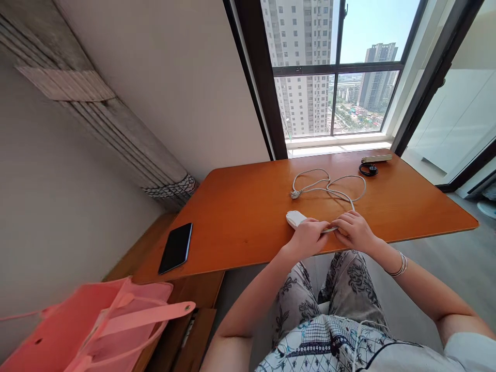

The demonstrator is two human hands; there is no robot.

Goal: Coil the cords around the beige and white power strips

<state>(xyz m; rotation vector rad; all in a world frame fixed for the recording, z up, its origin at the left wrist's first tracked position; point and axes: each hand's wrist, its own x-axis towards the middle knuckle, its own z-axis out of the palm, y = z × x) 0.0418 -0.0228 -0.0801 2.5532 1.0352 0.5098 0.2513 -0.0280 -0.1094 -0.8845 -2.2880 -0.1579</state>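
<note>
In the head view, a white oblong block [295, 218], which looks like a power strip, lies at the table's near edge. My left hand [310, 235] is closed around it, hiding most of its middle and right part. My right hand [353, 230] pinches the white cord [336, 192] where it meets the block's right end. The two hands nearly touch at the fingertips. Beyond them the cord lies in loose loops on the table, ending in a plug [295, 195] to the left.
The orange-brown wooden table [240, 206] stands before a window [337, 67]. At its back right lie a long pale bar [376, 158] and a coiled black cord with a plug [370, 169]. A black phone or tablet [175, 248] rests at the left edge. A pink bag [93, 325] sits lower left.
</note>
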